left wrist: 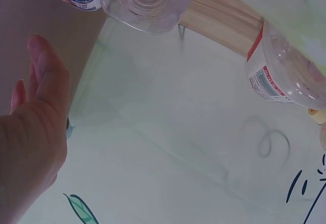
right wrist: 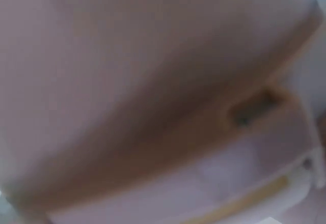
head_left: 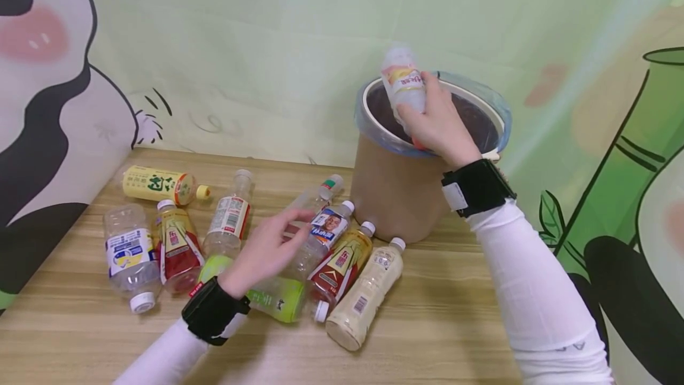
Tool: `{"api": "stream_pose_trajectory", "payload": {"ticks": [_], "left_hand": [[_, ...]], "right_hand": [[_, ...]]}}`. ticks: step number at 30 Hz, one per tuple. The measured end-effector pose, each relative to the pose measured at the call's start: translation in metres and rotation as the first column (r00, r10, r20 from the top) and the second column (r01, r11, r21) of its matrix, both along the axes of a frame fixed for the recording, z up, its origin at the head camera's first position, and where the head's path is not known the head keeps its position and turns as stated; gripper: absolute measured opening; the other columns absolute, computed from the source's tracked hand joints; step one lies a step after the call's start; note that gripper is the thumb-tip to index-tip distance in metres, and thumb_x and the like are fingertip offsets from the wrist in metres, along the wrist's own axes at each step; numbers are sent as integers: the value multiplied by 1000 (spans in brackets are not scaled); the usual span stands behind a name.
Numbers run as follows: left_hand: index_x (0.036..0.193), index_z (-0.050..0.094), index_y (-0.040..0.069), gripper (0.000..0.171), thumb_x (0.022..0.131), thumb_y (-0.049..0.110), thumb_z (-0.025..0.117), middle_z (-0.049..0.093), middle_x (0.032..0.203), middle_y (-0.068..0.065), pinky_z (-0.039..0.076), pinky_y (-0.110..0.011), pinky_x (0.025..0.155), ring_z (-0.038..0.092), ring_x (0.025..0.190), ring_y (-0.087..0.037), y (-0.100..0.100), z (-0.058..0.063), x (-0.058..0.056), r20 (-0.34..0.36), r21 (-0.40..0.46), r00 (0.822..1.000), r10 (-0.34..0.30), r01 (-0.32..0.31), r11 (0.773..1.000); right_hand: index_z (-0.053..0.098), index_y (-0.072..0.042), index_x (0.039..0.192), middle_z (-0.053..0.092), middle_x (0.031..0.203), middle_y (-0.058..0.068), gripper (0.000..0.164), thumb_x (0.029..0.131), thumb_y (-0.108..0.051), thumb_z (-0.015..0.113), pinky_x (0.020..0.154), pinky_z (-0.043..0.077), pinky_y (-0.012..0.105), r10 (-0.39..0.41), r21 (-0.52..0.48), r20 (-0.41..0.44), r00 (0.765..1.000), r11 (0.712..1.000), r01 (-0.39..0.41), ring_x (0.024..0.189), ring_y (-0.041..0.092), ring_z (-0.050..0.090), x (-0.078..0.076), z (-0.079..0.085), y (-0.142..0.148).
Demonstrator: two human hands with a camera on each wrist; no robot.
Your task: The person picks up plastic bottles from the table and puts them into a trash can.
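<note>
My right hand (head_left: pixel 440 120) grips a whitish plastic bottle (head_left: pixel 404 79) with a pink and yellow label. The bottle is tilted over the mouth of a brown bin (head_left: pixel 395 195), its base up and a red cap low by the fingers. My left hand (head_left: pixel 272 248) hovers with loosely extended fingers and nothing in it, over a green-labelled bottle (head_left: pixel 283 299) and beside a clear bottle with a blue label (head_left: pixel 326 227). In the left wrist view the same hand (left wrist: pixel 43 96) shows with relaxed fingers. The right wrist view is blurred.
A blue liner (head_left: pixel 366 129) folds over the bin's rim. Several bottles lie on the wooden table: a yellow-labelled one (head_left: pixel 160 185), two with red and gold labels, including one on the left (head_left: pixel 179 248), and a cream bottle (head_left: pixel 366 296) at the front. A printed cloth (head_left: pixel 240 76) hangs behind.
</note>
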State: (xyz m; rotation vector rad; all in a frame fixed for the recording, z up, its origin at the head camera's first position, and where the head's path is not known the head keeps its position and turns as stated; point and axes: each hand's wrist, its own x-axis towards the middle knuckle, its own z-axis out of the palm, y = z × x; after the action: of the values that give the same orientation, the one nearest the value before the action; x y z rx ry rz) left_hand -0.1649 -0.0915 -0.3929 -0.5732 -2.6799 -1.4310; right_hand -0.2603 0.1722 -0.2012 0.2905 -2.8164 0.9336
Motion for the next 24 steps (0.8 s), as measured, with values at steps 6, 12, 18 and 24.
{"api": "stream_pose_trajectory", "payload": {"ticks": [6,12,18,24], "left_hand": [[135,59,3,37,101,17,55,66,133,-20,61,-44,88,72,104,-32,0,0,1,-10,-15,1000,-4,4,1000],[135,59,1,38,100,16,56,66,132,-21,62,-43,86,73,102,-33,1,-1,1,-19,-29,1000,-7,6,1000],[135,59,1,39,100,16,56,65,134,-20,62,-43,87,72,105,-33,-1,-2,3,-7,-31,1000,-2,2,1000],[134,60,4,37,101,18,55,66,133,-19,61,-42,88,71,107,-31,-4,-1,4,-6,-43,1000,16,-16,999]], "right_hand": [[23,-4,156,43,137,29,72,94,-31,47,93,46,49,-13,105,44,999,994,9,115,38,49,-3,0,3],[12,-7,161,31,152,31,78,92,-24,44,107,40,55,-8,164,130,991,986,-14,131,44,42,-3,-3,7],[19,-4,160,31,160,26,71,95,-23,43,122,29,55,12,187,122,992,982,-35,147,37,33,0,-5,7],[35,-5,155,47,150,24,63,94,-20,45,112,39,55,50,161,34,998,985,-55,129,37,50,12,-14,5]]}}
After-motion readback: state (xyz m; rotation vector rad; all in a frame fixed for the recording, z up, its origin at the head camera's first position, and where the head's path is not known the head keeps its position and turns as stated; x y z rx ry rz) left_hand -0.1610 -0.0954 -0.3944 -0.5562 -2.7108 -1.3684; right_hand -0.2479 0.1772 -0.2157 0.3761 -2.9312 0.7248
